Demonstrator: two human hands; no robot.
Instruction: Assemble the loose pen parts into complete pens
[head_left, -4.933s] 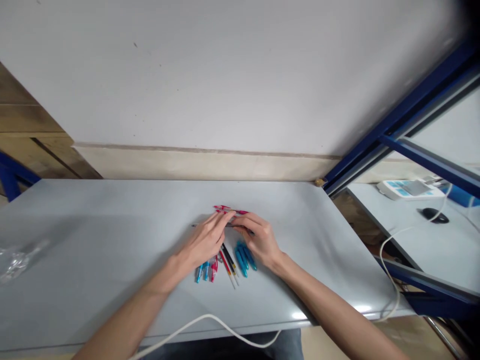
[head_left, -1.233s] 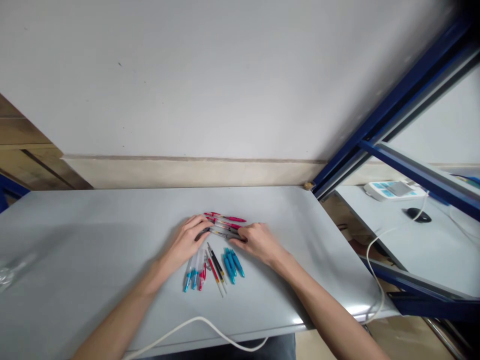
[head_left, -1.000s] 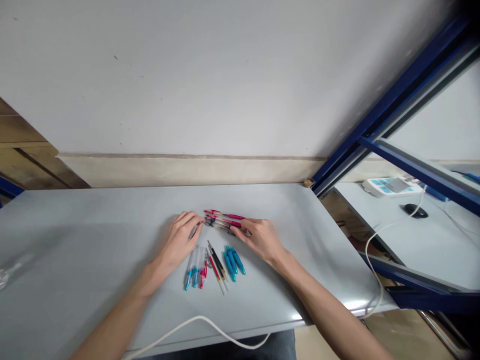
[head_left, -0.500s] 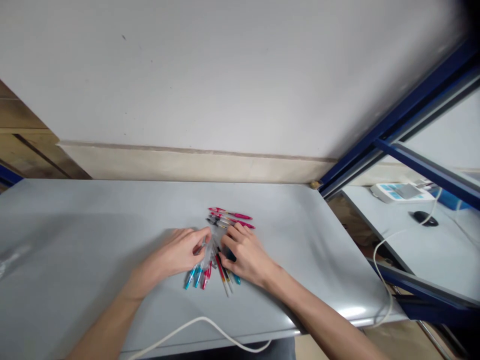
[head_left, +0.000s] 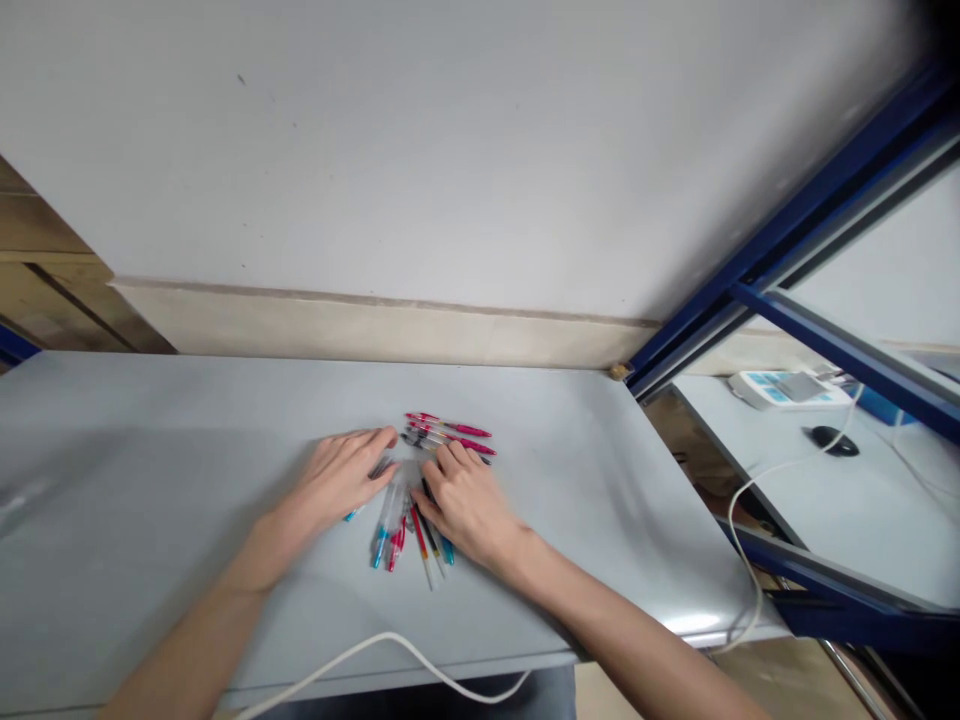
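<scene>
My left hand (head_left: 341,475) is over the left side of a group of pen parts, thumb and forefinger apart. A clear pen barrel with a blue end (head_left: 352,514) lies beneath it, partly covered by the thumb. Close by on the right are another blue-ended clear barrel (head_left: 380,540) and a red-ended barrel (head_left: 397,545). My right hand (head_left: 469,500) rests with curled fingers on the parts; what they hold is hidden. Beside its thumb lie red and black ink refills (head_left: 422,535), and a blue pen end (head_left: 448,550) pokes out below. Several red pens (head_left: 457,432) lie beyond the hands.
The grey table (head_left: 187,430) backs onto a white wall (head_left: 450,180). A white cable (head_left: 390,637) loops across its front edge. To the right, past a blue metal frame (head_left: 705,290), another table bears a black mouse (head_left: 834,440) and a white device (head_left: 787,390).
My left hand has moved left and its pinch has opened. One blue-ended barrel has shifted left, away from the others. My right hand stays over the parts; the whole view has shifted slightly.
</scene>
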